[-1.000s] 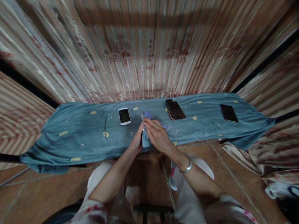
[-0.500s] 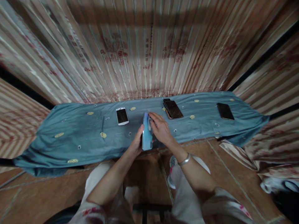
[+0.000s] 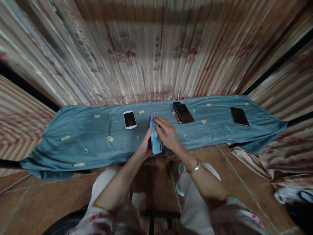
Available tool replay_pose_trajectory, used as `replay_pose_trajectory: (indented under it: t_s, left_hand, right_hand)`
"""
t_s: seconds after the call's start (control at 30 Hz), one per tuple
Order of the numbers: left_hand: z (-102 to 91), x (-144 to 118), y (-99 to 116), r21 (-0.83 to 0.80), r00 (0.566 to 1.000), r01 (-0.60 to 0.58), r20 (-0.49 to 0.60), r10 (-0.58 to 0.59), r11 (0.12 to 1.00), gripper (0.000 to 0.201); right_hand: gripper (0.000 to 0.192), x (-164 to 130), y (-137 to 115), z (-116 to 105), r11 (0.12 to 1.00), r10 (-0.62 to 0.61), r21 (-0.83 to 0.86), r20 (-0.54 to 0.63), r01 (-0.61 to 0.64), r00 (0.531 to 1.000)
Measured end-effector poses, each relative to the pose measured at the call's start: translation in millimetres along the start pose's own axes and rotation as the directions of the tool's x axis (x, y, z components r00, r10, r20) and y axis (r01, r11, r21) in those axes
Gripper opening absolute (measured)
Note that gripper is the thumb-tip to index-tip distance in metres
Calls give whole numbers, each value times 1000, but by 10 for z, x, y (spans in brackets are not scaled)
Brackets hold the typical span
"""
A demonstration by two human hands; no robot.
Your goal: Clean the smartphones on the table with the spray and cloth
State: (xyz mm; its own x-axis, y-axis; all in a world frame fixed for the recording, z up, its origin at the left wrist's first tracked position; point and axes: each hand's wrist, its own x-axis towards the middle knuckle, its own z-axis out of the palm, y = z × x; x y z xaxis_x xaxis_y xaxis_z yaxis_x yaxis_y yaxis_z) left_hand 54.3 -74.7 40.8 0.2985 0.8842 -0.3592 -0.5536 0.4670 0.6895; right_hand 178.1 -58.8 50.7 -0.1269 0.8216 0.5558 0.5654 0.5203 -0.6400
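A light blue phone [image 3: 156,143] is tilted up above the front edge of the cloth-covered surface. My left hand [image 3: 144,144] grips it along its left edge, thumb on the side. My right hand [image 3: 168,133] is closed over the phone's upper right part, its fingers pinching a small pale grey piece that looks like a tissue or wipe [image 3: 156,129] and pressing it against the phone. Part of that piece is hidden under the fingers. A silver bracelet [image 3: 195,167] circles my right wrist.
On the blue cloth [image 3: 95,138] lie a white phone [image 3: 129,119] left of my hands, dark phones [image 3: 185,113] stacked partly over each other to the right, and another dark phone [image 3: 239,116] farther right. A striped curtain [image 3: 156,49] hangs behind. Black bars [image 3: 276,63] flank the sides.
My right hand and the pale piece have shifted slightly left across the phone. The phone's lower end has swung a little to the right. The view has moved slightly.
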Motion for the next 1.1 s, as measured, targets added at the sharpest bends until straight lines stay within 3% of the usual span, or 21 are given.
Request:
replay_pose_trajectory:
  t_s: [0.23, 0.6, 0.83, 1.1]
  left_hand:
    - [-169, 151, -31, 31, 997, -69, -25, 70, 997, 47]
    - [-201, 191, 198, 65, 970, -207, -116, 214, 976, 46]
    - [-187, 181, 307, -39, 980, -130, -156, 122, 991, 52]
    - [-220, 112, 381, 6, 978, -76, -193, 76, 997, 53]
  right_hand:
    - [33, -50, -77, 42, 995, -14, 97, 46, 9, 999]
    - [29, -200, -226, 63, 994, -14, 111, 145, -2, 989]
    - [31, -262, -263, 12, 990, -118, 102, 220, 97, 968]
    - [34, -299, -221, -34, 980, -186, -19, 256, 198, 949]
